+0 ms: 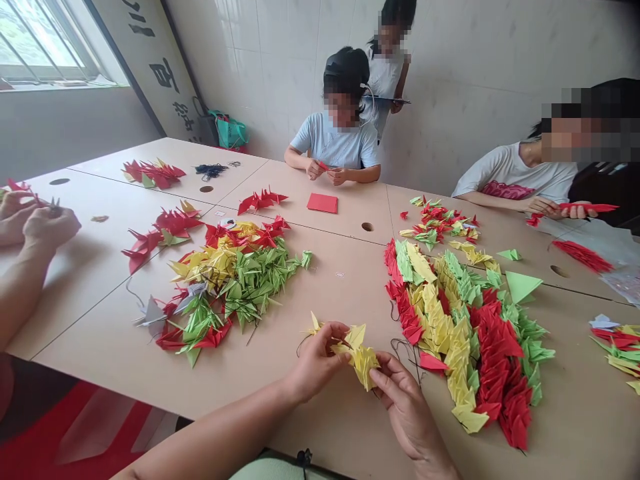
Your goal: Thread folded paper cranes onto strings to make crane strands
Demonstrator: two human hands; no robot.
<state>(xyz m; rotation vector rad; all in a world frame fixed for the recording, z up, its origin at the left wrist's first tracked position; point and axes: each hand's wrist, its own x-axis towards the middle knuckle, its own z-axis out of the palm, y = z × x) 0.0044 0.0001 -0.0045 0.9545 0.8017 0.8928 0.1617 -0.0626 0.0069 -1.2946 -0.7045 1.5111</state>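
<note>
Yellow paper cranes (361, 357), bunched left-to-right with tips up, are pinched by left hand (316, 363) and right hand (406, 403).

**Table Layout**

The folded-paper bunch (361, 357) sat at lower centre of the frame, above the table (345, 280). The left hand (315, 363) was on its left and the right hand (405, 407) on its lower right, both touching it. A loose heap (235, 273) lay on the table at centre left. Strung rows (465, 320) lay at centre right. A stack of sheets (323, 203) lay behind both, at upper centre. A co-worker's hands (35, 223) were at the left edge.
</note>
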